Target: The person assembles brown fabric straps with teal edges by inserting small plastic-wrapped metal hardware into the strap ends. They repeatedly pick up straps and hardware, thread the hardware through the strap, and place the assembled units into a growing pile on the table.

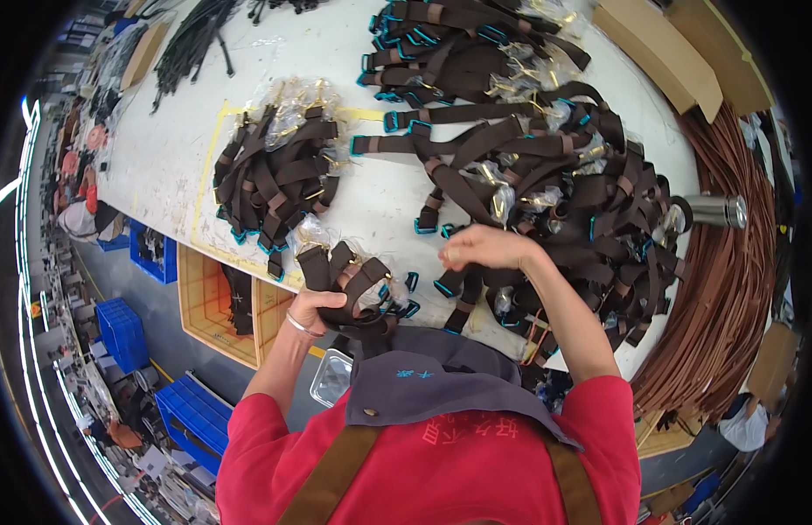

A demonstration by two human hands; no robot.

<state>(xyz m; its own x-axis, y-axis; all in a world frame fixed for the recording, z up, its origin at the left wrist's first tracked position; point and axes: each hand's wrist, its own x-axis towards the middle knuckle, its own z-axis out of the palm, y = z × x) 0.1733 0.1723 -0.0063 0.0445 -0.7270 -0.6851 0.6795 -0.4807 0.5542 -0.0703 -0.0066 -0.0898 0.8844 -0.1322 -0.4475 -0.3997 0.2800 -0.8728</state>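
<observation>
The left hand (317, 308) grips a bundle of dark brown straps (353, 284) with teal ends, held at the near edge of the white desk (170, 157), just in front of the person's chest. The right hand (484, 248) is curled shut over the edge of the big strap heap (563, 184), pinching at a strap; exactly what it holds I cannot tell.

The bundle looks loose, and a strap could slide out of the grip and drop off the desk edge into the yellow crates (215, 302) below. Many straps carry bagged metal clips, and these could snag in the tangled heap, so one pull may drag several along. A sorted pile (275, 171) lies left of the heap, and stray straps could mix into it. A steel bottle (716, 211) lies at the heap's far right.
</observation>
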